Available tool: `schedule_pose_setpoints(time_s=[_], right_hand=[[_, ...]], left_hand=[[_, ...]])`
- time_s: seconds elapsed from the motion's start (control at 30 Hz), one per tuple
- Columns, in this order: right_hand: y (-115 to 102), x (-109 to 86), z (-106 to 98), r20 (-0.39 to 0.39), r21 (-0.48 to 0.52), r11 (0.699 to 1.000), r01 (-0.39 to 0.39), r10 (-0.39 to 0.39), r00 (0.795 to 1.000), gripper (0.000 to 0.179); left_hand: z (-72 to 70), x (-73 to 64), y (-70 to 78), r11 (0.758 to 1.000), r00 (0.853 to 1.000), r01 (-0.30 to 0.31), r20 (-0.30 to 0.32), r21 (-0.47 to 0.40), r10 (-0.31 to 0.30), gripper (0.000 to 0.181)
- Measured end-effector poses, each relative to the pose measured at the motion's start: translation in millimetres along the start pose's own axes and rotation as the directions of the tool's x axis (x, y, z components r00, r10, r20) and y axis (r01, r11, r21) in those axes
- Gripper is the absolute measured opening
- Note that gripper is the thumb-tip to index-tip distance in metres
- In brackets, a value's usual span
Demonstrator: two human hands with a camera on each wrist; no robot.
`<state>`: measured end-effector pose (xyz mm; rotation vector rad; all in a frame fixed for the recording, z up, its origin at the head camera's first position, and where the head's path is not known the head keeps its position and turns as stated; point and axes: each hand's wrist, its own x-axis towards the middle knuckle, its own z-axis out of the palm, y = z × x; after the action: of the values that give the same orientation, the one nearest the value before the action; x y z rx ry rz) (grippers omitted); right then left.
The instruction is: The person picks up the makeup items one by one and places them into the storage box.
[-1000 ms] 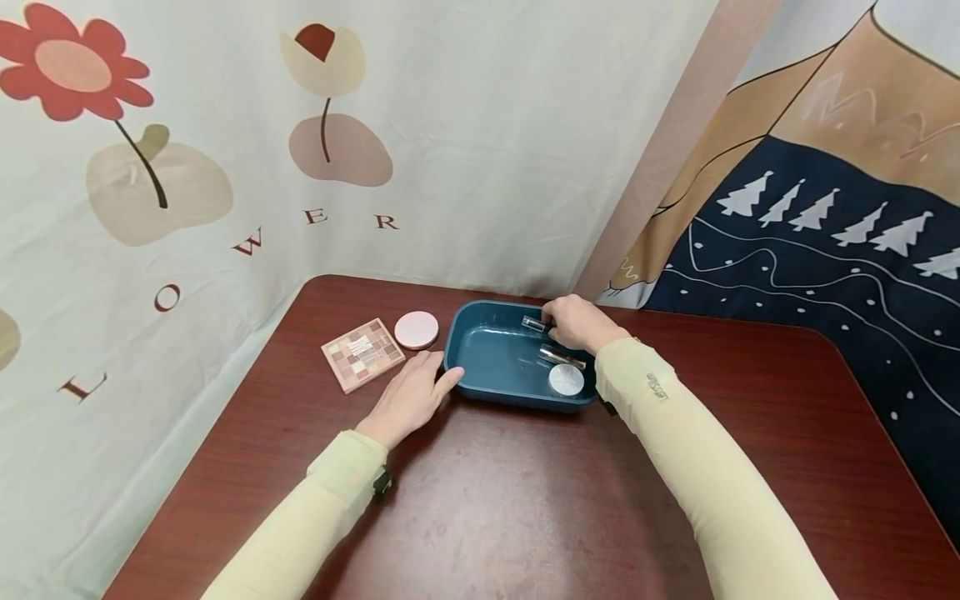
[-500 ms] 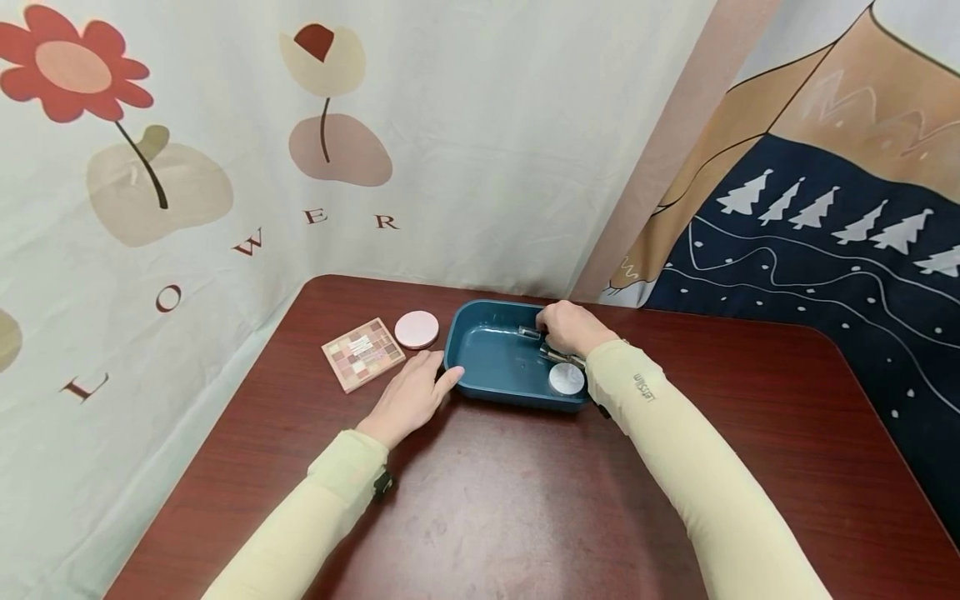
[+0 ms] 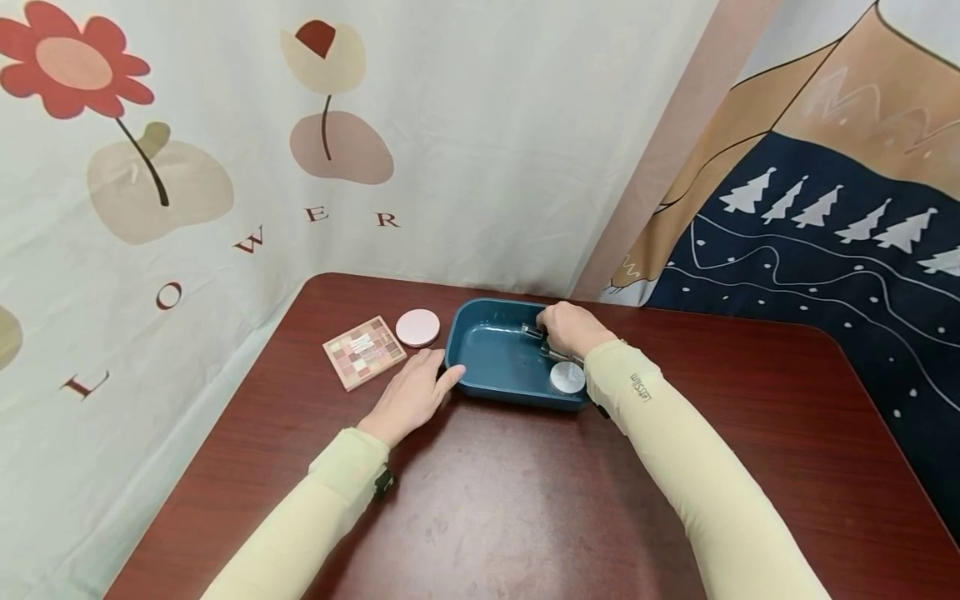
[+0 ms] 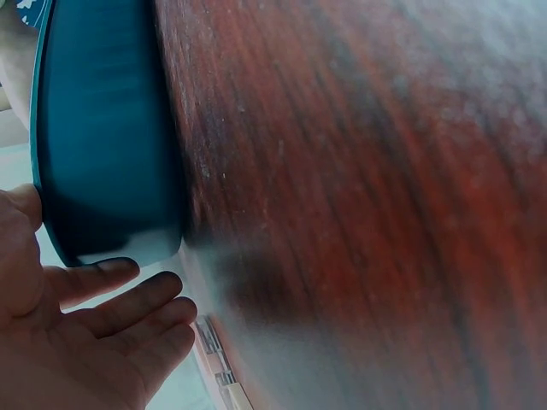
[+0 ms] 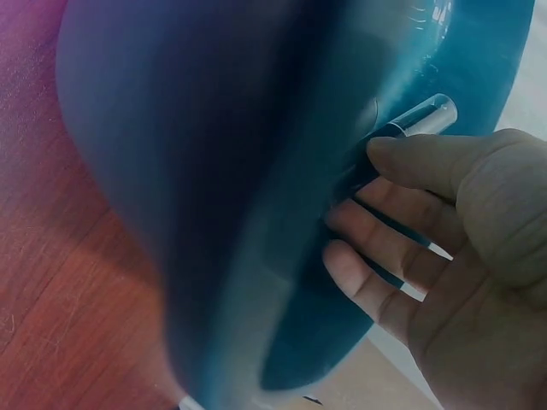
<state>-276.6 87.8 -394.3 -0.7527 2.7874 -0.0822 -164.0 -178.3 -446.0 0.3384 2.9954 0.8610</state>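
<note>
A dark teal tray [image 3: 498,354] stands near the table's back edge. Inside its right part, my right hand [image 3: 573,327] pinches a slim tube with a clear cap [image 5: 430,115] between thumb and fingers; in the head view the capped end of the tube points left. Just in front lies a second slim tube [image 3: 553,354], partly covered by the hand. A round silver-lidded case [image 3: 567,377] lies in the tray's front right corner. My left hand [image 3: 408,393] is at the tray's left end, thumb by the rim, fingers [image 4: 145,295] loosely extended beside the end wall.
Left of the tray lie an eyeshadow palette [image 3: 365,353] and a round pink compact [image 3: 417,327], both close to the left hand's fingers. The brown wooden table [image 3: 480,500] reaches back to printed curtains [image 3: 480,167] behind the tray.
My right hand has moved slightly left and lower into the tray with the slim tube, which has turned a little. The left hand has stayed at the tray's left end.
</note>
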Motion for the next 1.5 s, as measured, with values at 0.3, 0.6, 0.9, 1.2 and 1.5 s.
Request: schedule_pose_setpoints(time_s=[0.3,0.6,0.9,1.2,1.5], right_hand=[[0.2,1.4,1.3,0.011,-0.002,1.000,-0.018,0.018,1.000,0.022],[1.9,2.4,4.2,0.014,-0.007,1.000,-0.014,0.014,1.000,0.021],[2.2,3.2,6.3,0.030,-0.006,1.000,-0.021,0.021,0.999,0.023],[2.3,4.0,6.2,0.055,-0.015,1.000,-0.022,0.023,0.998,0.022],[4.0,-0.3,1.0,0.064,0.019,0.999,-0.035,0.034,0.997,0.025]], left_hand=[[1.0,0.6,-1.1,1.000,1.000,-0.002,0.003,0.004,0.002,0.052],[0.7,0.2,-0.2,1.000,1.000,-0.005,0.001,0.006,0.005,0.048],[0.6,0.6,0.0,1.000,1.000,-0.002,0.003,0.005,0.002,0.048],[0.1,0.5,0.4,1.000,1.000,-0.004,0.008,0.004,0.004,0.051],[0.1,-0.2,1.1,1.000,1.000,-0.009,-0.001,0.003,0.009,0.049]])
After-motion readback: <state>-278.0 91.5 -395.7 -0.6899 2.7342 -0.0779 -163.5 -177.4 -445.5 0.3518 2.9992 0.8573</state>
